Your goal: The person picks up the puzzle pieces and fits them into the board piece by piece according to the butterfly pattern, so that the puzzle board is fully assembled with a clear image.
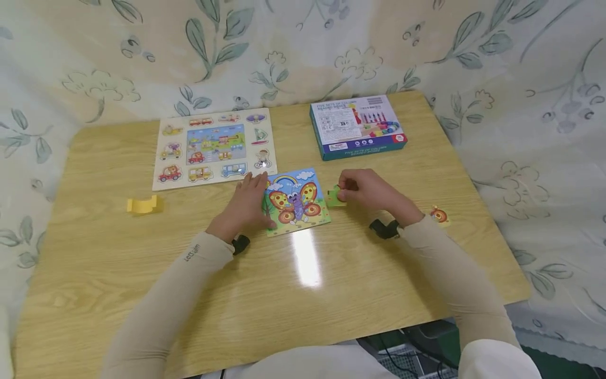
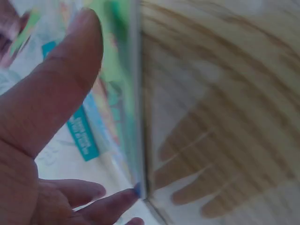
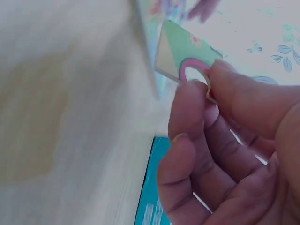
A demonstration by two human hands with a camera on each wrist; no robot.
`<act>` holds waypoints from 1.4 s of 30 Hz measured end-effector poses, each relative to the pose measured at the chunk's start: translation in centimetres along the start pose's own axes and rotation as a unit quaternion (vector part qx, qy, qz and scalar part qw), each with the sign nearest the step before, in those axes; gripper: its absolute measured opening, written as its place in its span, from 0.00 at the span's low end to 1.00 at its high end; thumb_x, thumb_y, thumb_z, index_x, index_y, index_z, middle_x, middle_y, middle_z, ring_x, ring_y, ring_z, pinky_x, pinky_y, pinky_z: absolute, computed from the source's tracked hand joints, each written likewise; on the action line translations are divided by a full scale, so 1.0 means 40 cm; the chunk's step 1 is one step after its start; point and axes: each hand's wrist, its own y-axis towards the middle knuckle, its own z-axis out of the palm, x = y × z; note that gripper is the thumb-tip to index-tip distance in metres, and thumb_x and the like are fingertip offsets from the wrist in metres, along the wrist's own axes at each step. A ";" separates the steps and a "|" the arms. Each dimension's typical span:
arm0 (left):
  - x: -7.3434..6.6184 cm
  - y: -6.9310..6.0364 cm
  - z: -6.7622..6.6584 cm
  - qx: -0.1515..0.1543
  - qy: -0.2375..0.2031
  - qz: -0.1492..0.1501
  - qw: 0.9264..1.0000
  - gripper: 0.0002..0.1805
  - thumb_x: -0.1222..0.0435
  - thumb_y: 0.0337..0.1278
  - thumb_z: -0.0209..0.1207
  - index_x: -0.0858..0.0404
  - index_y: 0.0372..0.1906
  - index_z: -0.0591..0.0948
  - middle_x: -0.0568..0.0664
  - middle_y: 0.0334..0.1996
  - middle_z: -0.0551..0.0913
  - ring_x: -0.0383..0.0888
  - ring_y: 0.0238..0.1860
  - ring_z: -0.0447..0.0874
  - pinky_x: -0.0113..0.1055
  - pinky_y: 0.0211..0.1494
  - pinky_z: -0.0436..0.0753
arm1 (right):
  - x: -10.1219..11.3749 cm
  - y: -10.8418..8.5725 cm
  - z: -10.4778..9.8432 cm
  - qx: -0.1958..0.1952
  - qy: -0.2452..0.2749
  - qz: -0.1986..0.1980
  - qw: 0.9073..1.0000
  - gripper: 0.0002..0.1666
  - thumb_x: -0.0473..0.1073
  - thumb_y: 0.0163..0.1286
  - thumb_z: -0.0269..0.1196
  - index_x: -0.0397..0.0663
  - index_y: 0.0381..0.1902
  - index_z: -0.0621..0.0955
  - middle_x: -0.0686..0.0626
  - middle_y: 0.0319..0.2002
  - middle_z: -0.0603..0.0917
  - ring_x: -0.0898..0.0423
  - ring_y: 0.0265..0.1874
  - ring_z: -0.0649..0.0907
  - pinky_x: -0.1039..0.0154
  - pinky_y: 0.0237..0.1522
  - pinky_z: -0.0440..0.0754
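Head view bright; glare (image 1: 306,258) on table (image 1: 379,295) below and between left fingers (image 1: 253,185) and right fingers (image 1: 349,178). Left wrist: blurred, shadow (image 2: 187,164) beyond left fingers. Right wrist: hazy, cloth (image 3: 267,23) washed out past right fingers.

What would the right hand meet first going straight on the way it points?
The right hand would probably meet the butterfly puzzle, its pinched green piece leading; its height above the table is unclear.

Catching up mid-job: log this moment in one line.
left hand: touches butterfly puzzle | right hand: pinches green piece | second piece: on table
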 end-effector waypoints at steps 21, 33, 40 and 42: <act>0.003 -0.008 0.025 -0.023 0.010 0.002 1.000 0.69 0.45 0.36 0.74 0.69 0.76 0.44 0.63 0.76 0.47 0.61 0.77 0.36 0.54 0.78 0.42 | 0.043 0.115 0.055 -0.045 -0.080 -0.022 0.995 0.22 0.36 0.74 0.50 0.43 0.64 0.73 0.45 0.37 0.83 0.51 0.36 0.77 0.57 0.46 0.78; 0.009 -0.029 0.029 -0.007 0.037 0.037 0.999 0.74 0.42 0.26 0.77 0.70 0.75 0.44 0.66 0.75 0.43 0.63 0.76 0.34 0.60 0.76 0.42 | 0.034 0.079 0.050 0.115 -0.184 0.032 0.976 0.80 0.70 0.40 0.73 0.57 0.77 0.37 0.43 0.53 0.62 0.50 0.44 0.73 0.58 0.47 0.78; 0.008 -0.023 0.032 -0.001 0.037 0.033 0.999 0.75 0.43 0.26 0.77 0.69 0.75 0.43 0.66 0.76 0.41 0.62 0.77 0.33 0.59 0.76 0.41 | 0.045 0.101 0.038 0.164 -0.214 0.023 0.963 0.81 0.71 0.38 0.73 0.49 0.77 0.40 0.42 0.53 0.61 0.48 0.50 0.68 0.57 0.55 0.74; 0.008 -0.021 0.033 0.000 0.037 0.032 0.999 0.76 0.43 0.25 0.77 0.69 0.75 0.42 0.66 0.76 0.41 0.62 0.77 0.33 0.59 0.76 0.41 | 0.047 0.105 0.037 0.174 -0.218 0.028 0.960 0.82 0.72 0.38 0.73 0.48 0.77 0.39 0.43 0.53 0.60 0.49 0.51 0.67 0.58 0.55 0.73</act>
